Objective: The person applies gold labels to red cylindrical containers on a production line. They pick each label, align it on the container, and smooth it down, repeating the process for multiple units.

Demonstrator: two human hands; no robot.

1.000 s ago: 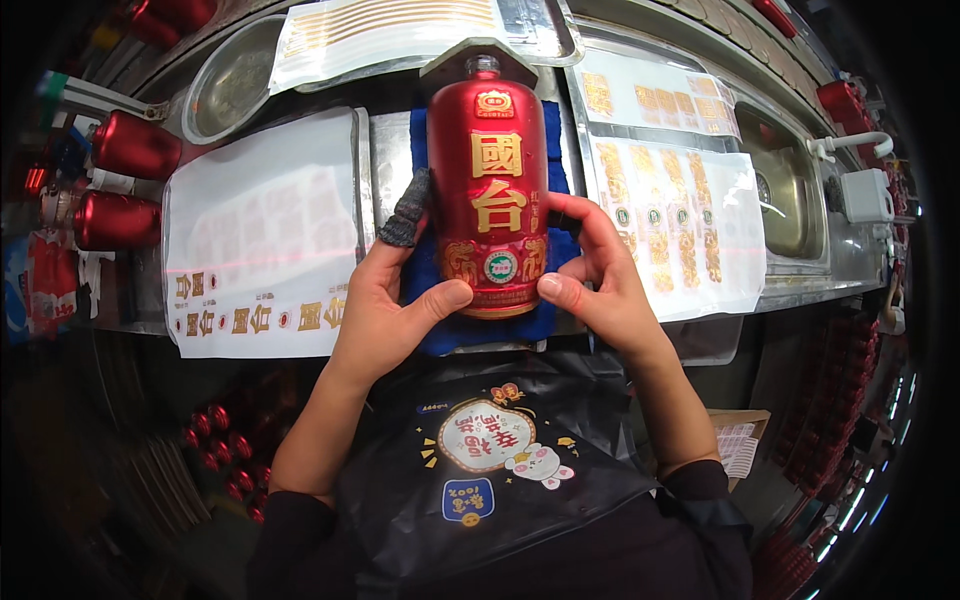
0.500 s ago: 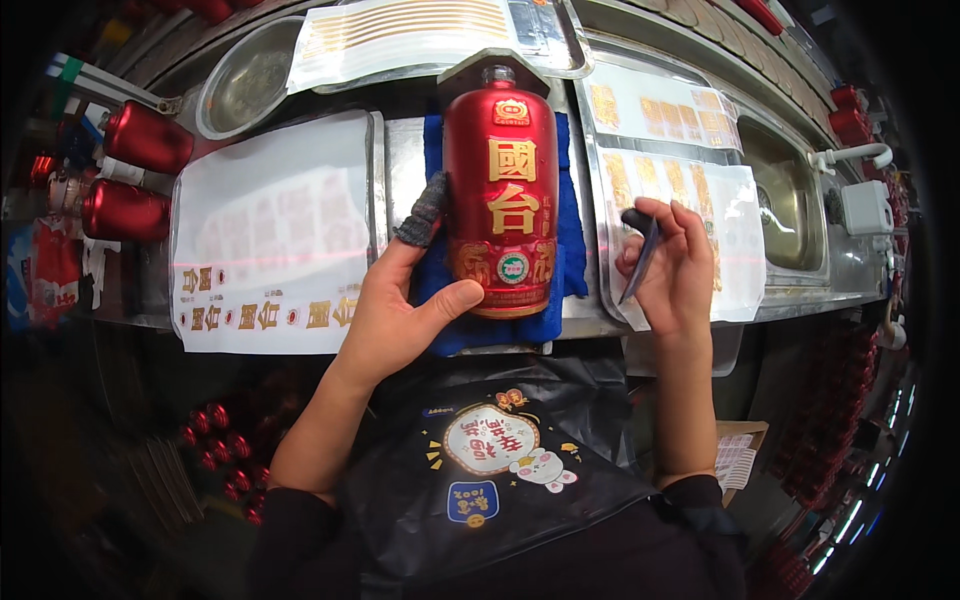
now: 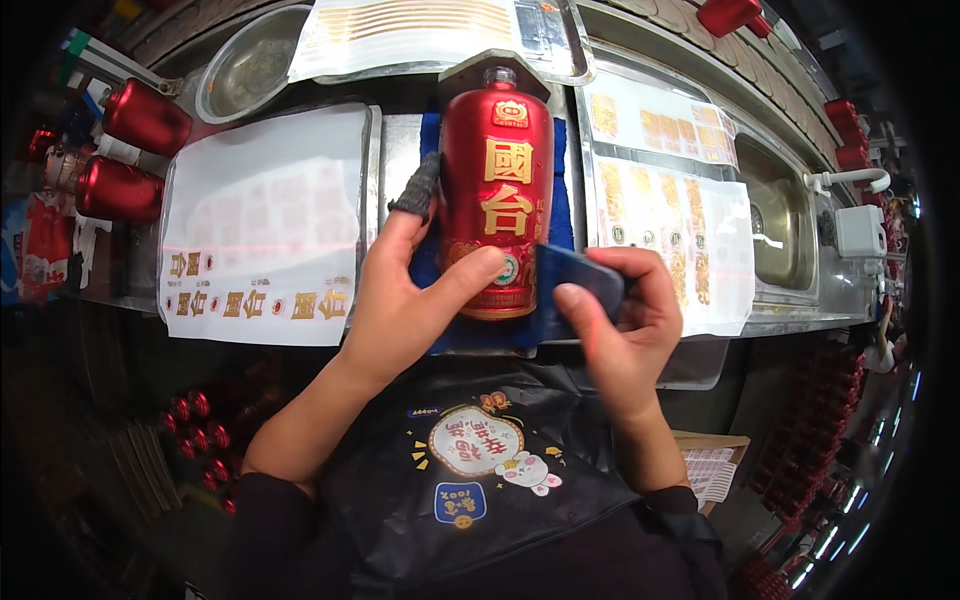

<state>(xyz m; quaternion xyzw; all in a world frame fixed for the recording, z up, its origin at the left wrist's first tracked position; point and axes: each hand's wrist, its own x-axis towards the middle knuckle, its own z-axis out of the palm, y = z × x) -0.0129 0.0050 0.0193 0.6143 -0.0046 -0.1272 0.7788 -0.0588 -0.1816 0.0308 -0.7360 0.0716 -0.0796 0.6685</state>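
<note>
A glossy red bottle (image 3: 512, 218) with gold characters and a round green-and-white emblem lies face up on a blue cloth (image 3: 564, 190), its neck pointing away from me. My left hand (image 3: 410, 305) grips the bottle's left side, the thumb resting on its lower front beside the emblem. A dark knitted cover (image 3: 416, 188) wraps one finger of that hand. Pinched in my right hand (image 3: 638, 330) is a flat dark-blue scraper (image 3: 580, 278). Its edge meets the bottle's lower right side; whether it presses there I cannot tell.
White sheets with gold decals lie on trays to the left (image 3: 270, 210) and right (image 3: 722, 240). A metal bowl (image 3: 250, 70) stands back left, and a sink (image 3: 782, 220) is at right. Two red bottles (image 3: 147, 118) lie far left. More red bottles (image 3: 205, 425) are below the counter.
My right hand has moved left, bringing the scraper from above the right-hand sheet to the bottle's lower right side. My left thumb has shifted right across the bottle's front.
</note>
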